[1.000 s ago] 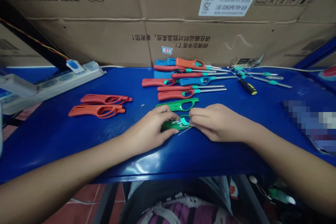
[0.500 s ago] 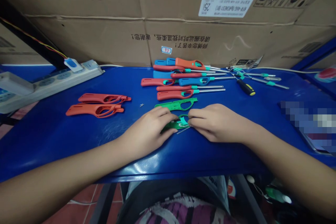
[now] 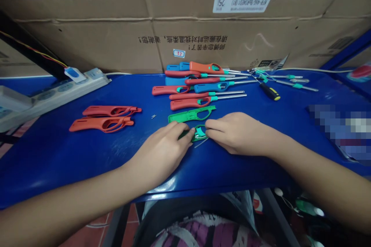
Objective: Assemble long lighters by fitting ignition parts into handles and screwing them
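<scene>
Near the table's front, a green lighter casing half [image 3: 196,138] with a teal trigger piece [image 3: 200,131] and thin white wires lies between my hands. My left hand [image 3: 168,146] is closed on its left part, thumb and fingers drawn together. At its right end, my right hand [image 3: 232,133] pinches the casing, its fingertips partly hidden. A second green casing half [image 3: 191,114] rests just behind, showing its inside. A thin grey strip [image 3: 201,143] lies in front of the held casing.
Red, blue and orange lighters [image 3: 188,103] with metal tubes lie behind. Two casings [image 3: 101,124] sit left, beside small metal bits [image 3: 153,116]. A screwdriver [image 3: 269,91] and loose tubes are back right. A power strip [image 3: 58,94] is left; a cardboard box [image 3: 101,46] stands behind.
My left thumb and fingers have come closer together over the casing. My right hand stays at its right end. The whole view has shifted slightly.
</scene>
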The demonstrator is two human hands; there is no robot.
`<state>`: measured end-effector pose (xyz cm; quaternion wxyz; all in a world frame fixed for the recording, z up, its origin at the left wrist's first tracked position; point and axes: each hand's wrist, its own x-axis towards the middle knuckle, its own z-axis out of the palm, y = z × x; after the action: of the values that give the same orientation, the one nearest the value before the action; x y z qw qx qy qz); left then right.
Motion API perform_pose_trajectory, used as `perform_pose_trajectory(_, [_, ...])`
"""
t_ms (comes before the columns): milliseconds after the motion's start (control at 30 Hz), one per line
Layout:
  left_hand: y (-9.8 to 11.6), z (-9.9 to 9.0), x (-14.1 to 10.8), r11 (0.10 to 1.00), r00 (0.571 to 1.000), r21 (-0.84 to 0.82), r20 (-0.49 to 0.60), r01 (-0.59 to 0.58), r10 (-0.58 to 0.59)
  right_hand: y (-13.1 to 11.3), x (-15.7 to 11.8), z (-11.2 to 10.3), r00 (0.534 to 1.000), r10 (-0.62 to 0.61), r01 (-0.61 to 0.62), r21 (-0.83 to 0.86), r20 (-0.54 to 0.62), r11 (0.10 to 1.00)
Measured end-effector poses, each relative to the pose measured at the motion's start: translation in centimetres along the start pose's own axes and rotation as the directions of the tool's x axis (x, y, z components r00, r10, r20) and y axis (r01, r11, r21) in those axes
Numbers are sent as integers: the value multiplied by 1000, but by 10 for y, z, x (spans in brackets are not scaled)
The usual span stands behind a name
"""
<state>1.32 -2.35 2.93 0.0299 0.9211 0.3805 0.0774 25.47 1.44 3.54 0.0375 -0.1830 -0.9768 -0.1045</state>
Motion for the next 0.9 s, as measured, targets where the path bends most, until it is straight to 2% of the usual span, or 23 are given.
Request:
perform_pose_trajectory(433, [-1, -2, -2, 1000, 1000, 6, 2, -12, 11, 2, 0, 3, 1000, -18, 18, -9, 25, 1000])
perform_pose_trajectory(600, [-1, 3, -4, 993, 998, 103, 18, -55, 53, 3, 0, 5, 1000, -6, 6, 13, 12, 1000])
perform_pose_trajectory(733, [0, 6, -7, 990, 999, 134, 20, -53, 51, 2, 1, 3, 1000, 12, -11, 55, -22, 998])
perform_pose_trajectory(900, [-3, 6, -9, 998, 999, 39, 1, -54, 54, 5, -1, 4, 993, 110, -97, 227, -45, 969])
